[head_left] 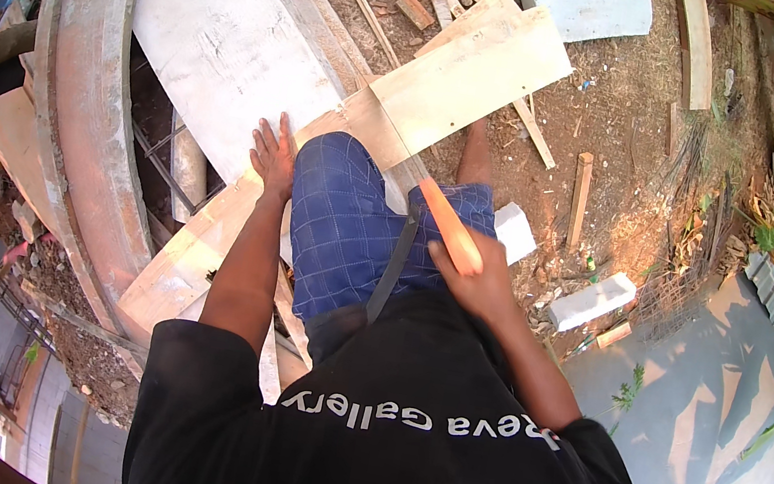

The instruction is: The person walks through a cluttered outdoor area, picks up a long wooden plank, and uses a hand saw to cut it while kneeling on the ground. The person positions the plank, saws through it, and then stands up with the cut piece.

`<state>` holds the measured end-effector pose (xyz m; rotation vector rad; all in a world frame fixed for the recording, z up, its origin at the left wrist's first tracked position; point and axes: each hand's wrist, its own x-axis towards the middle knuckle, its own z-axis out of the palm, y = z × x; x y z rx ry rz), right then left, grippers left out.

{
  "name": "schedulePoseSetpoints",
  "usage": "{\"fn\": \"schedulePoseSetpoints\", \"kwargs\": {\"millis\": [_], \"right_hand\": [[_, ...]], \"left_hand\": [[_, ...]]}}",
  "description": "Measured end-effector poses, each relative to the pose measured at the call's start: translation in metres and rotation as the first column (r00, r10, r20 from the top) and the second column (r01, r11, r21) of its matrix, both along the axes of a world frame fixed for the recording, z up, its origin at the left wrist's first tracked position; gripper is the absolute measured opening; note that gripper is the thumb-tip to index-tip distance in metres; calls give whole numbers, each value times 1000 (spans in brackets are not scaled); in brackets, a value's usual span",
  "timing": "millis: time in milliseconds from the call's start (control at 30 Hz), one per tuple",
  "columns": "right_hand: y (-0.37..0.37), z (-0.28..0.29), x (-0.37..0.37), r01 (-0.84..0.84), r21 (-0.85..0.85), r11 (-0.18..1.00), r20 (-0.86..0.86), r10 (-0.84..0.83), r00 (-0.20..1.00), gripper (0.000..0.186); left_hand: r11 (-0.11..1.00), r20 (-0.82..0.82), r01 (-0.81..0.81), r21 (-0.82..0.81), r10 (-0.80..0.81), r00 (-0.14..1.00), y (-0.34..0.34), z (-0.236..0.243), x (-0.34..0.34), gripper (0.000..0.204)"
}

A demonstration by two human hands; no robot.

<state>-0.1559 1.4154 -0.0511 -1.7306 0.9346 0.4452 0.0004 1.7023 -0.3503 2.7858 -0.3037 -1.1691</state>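
My right hand (477,282) is wrapped round the orange handle of a handsaw (450,227). The saw's thin blade (388,123) lies across a pale wooden plank (469,78), pointing up and to the left. How deep it sits in the wood I cannot tell. My left hand (273,161) presses on the plank's left part with its fingers spread, close to a large whitish board (218,33). One bent knee in blue checked shorts (337,204) rests over the plank between my hands.
Curved, weathered boards (90,104) lean at the left. Wood offcuts and a light blue block (595,14) lie on the dirt ahead. To the right are a white block (592,301), a short wooden stick (579,202), wire mesh (677,298) and a grey paved floor (717,396).
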Motion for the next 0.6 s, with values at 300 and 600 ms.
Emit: {"fn": "schedulePoseSetpoints", "kwargs": {"millis": [300, 600], "right_hand": [[-7, 67, -40, -113, 47, 992, -66, 116, 991, 31], [2, -89, 59, -64, -90, 994, 17, 66, 998, 30]], "left_hand": [[998, 9, -59, 8, 59, 998, 1, -5, -4, 98], [998, 10, -2, -70, 2, 1000, -9, -1, -4, 95]]}}
